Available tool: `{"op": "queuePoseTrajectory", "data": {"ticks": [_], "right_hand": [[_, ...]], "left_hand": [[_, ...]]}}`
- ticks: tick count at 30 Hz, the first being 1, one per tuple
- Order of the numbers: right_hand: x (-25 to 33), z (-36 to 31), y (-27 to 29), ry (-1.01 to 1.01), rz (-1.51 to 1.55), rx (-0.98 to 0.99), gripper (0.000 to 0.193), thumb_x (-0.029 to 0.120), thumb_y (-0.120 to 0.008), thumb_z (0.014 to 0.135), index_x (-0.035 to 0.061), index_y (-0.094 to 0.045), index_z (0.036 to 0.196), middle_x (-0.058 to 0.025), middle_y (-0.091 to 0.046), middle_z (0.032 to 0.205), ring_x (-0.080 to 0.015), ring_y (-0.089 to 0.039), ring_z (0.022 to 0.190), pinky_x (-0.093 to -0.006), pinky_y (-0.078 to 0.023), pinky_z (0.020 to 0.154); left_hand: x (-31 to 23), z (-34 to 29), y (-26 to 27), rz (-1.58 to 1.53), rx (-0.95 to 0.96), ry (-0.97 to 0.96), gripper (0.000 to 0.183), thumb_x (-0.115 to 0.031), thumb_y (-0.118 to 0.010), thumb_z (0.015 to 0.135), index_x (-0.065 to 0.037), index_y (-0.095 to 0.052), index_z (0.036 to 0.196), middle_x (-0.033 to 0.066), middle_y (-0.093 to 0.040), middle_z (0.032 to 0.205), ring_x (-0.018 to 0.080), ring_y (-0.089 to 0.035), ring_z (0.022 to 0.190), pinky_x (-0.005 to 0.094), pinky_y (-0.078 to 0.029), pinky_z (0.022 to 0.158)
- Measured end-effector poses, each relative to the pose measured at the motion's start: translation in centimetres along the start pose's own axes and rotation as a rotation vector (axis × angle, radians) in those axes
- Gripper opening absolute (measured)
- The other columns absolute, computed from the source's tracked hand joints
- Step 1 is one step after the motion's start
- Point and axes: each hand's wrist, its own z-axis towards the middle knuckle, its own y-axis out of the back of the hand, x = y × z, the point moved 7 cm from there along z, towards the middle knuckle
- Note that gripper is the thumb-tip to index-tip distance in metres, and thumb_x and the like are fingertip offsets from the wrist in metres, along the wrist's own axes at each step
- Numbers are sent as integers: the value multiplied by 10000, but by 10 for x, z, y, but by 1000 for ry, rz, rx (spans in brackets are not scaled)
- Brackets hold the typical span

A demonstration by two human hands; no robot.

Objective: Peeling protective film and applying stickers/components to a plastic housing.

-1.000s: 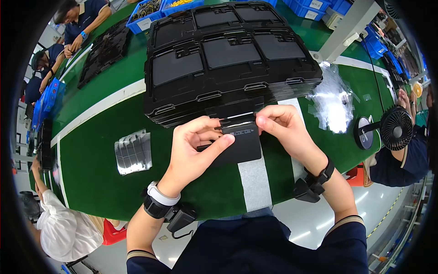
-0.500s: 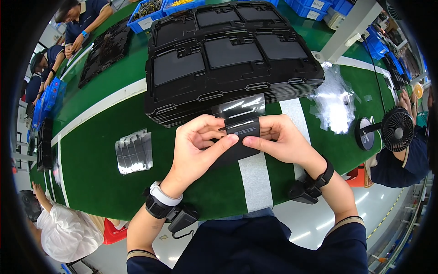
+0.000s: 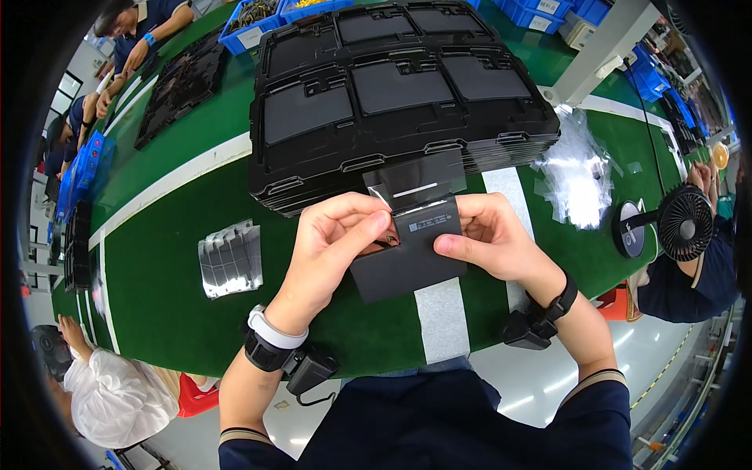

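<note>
A flat black rectangular part (image 3: 411, 254) with a small white label is held above the green table (image 3: 164, 274) by both hands. My left hand (image 3: 333, 243) pinches its left edge and the corner of a shiny clear film (image 3: 415, 182) that stands up from the part's far edge. On the right edge, my right hand (image 3: 489, 239) grips with thumb on top. Just beyond the hands stands a tall stack of black moulded trays (image 3: 399, 102).
A small stack of silvery film sheets (image 3: 229, 258) lies to the left. Crumpled clear films (image 3: 576, 176) lie at right beside a small black desk fan (image 3: 680, 222). Blue bins (image 3: 258, 19) line the far edge. Other people sit at the left and right.
The clear film has come up off the black part and now stands higher. The part has tilted and moved toward me, showing more of its face.
</note>
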Motion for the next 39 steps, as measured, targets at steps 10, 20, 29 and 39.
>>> {"op": "queuePoseTrajectory", "data": {"ticks": [10,20,29,39], "right_hand": [[9,-6,-8,68,159,108,255,-9,-591,820,-52,-575,1071,-89,-637,977,-105,-585,904,-243,-465,800],[6,-9,-10,38,194,216,260,8,-621,805,-45,-582,1056,-78,-641,946,-87,-582,864,-225,-467,764],[0,0,3,3,-80,-84,209,36,-578,848,-42,-582,1041,-47,-636,923,-69,-571,830,-214,-463,735],[-2,0,6,3,-137,-144,184,62,-588,849,-32,-598,1007,-30,-638,890,-51,-562,789,-201,-455,702]], "left_hand": [[-6,2,1,145,-39,-10,156,-120,-585,852,-2,-604,951,111,-654,883,155,-641,779,240,-500,670],[-5,1,1,169,-49,-20,166,-126,-590,851,0,-608,959,100,-655,873,153,-642,769,232,-495,661],[-6,2,4,144,-78,-46,161,-95,-591,844,13,-614,961,97,-650,859,138,-633,759,235,-503,673],[-7,3,1,134,-82,-113,140,-91,-583,844,15,-603,934,102,-646,833,138,-627,752,259,-505,725]]}}
